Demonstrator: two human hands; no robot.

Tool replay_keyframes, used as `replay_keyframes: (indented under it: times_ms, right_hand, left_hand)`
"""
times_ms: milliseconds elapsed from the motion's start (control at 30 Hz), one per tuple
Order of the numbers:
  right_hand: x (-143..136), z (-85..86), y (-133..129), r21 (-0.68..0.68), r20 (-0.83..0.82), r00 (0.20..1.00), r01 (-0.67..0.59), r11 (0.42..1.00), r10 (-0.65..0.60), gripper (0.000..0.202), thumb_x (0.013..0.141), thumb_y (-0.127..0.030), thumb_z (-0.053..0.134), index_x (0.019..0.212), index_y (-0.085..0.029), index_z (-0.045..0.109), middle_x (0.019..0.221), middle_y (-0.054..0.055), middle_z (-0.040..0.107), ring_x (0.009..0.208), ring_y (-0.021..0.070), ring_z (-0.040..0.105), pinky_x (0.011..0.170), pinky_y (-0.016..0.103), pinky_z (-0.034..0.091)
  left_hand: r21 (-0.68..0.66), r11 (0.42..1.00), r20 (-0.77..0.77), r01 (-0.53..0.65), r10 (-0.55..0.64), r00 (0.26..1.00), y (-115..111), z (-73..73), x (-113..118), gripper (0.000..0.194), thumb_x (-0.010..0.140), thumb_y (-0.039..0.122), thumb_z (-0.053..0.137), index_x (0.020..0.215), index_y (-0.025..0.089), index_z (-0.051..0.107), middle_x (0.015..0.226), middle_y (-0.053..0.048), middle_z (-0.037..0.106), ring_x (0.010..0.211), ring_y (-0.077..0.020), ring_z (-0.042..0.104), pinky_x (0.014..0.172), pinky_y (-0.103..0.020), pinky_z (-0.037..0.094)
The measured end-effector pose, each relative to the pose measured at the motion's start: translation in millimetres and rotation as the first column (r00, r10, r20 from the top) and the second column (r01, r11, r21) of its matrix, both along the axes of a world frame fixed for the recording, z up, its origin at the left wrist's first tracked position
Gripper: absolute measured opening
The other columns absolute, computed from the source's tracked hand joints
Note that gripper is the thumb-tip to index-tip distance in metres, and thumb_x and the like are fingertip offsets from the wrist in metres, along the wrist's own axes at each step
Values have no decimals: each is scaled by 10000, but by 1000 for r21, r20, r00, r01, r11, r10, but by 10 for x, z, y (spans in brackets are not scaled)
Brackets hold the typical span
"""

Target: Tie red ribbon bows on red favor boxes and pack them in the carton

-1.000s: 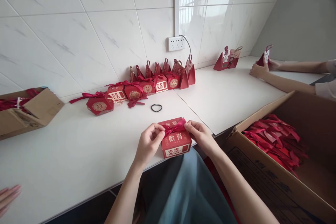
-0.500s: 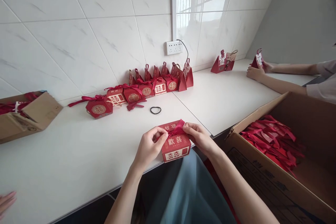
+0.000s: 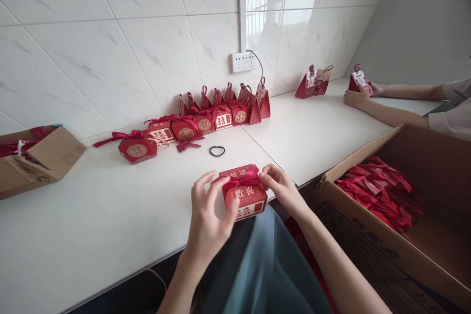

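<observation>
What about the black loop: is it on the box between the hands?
No, the black loop lies on the counter, beyond that box.

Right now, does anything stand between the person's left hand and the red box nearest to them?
Nothing visible does: the left hand is right at the left side of the red box. The black loop lies farther back, not between them.

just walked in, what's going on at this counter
A person is handling a red box with a ribbon bow on top, at the near edge of a white counter. Their left hand is spread open by its left side; their right hand is at the bow's right end, though whether its grip pinches there is unclear. More red boxes stand along the wall. Farther right, another person's hands hold a red triangular box.
</observation>
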State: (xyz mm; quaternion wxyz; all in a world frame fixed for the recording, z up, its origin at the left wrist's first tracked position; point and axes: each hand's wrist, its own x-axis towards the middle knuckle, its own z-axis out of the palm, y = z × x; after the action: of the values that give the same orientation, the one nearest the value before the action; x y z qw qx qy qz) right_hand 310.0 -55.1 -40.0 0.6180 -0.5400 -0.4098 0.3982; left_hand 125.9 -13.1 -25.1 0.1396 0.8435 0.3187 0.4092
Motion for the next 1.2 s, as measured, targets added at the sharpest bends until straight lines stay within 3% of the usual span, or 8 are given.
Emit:
replay_keyframes:
  times_ms: [100,200,333,467,600,833,1000,1200]
  right_hand:
    - [-17,-32,8,24,55,997,44,999,-45,352,820,-535,524,980,-221,518,958,37,604,894,176,576,771,306,462]
    - [-22,-31,-47,26,163,987,-17,1000,13,398,866,-524,457,1138,-239,513,1167,66,592,1120,207,528,910,345,430]
    - [11,31,-235,-22,296,955,-28,999,33,415,886,-551,403,841,-194,610,840,56,692,829,195,610,814,336,435]
    - [69,60,-312,-48,218,976,31,998,-20,516,893,-576,348,580,-203,519,353,-19,486,442,134,437,612,296,406]
    - [95,-20,-180,-46,266,948,195,980,-176,414,874,-528,426,634,-201,506,455,-18,524,501,133,472,594,279,395]
    - [-40,-48,-19,-30,307,950,72,997,-60,340,838,-507,494,965,-195,542,940,66,620,857,185,594,721,308,470]
    - [-105,120,-46,-26,419,905,88,996,-69,313,850,-488,483,727,-200,478,673,-4,550,621,130,502,566,253,396]
    - [-111,219,-115,-112,470,882,66,992,-6,399,849,-534,445,624,-207,404,568,-42,438,543,108,383,514,242,304]
  left_hand:
    - [49,998,-96,41,-36,995,-126,-101,44,544,803,370,617,1288,232,410,1351,-153,323,1272,-336,362,988,-499,425]
    - [66,997,-170,34,-22,985,-54,-186,0,467,846,298,567,1286,248,421,1409,-142,268,1338,-335,281,1039,-516,372]
    - [47,983,-34,-179,181,983,227,-147,-190,324,892,206,446,1205,238,526,1452,-123,264,1372,-325,233,1090,-528,284]
    - [-225,953,141,-204,240,961,359,-25,-235,298,910,312,435,1189,246,520,1418,-101,367,1345,-267,319,1081,-456,334]
    - [-327,938,150,-112,168,974,399,-50,-84,387,878,382,484,1233,230,463,1377,-110,406,1314,-251,366,1038,-411,397]
    - [-339,941,135,-5,54,989,466,-122,-7,343,858,354,513,1176,227,493,1292,-106,452,1223,-240,454,906,-368,488]
    - [-323,938,36,127,-122,992,315,-6,-36,295,860,348,526,1132,236,542,1253,-77,502,1215,-219,473,1015,-387,417]
    - [-171,985,-8,3,-4,1000,299,51,-30,166,896,300,460,843,204,585,956,-59,581,933,-189,588,749,-297,510]
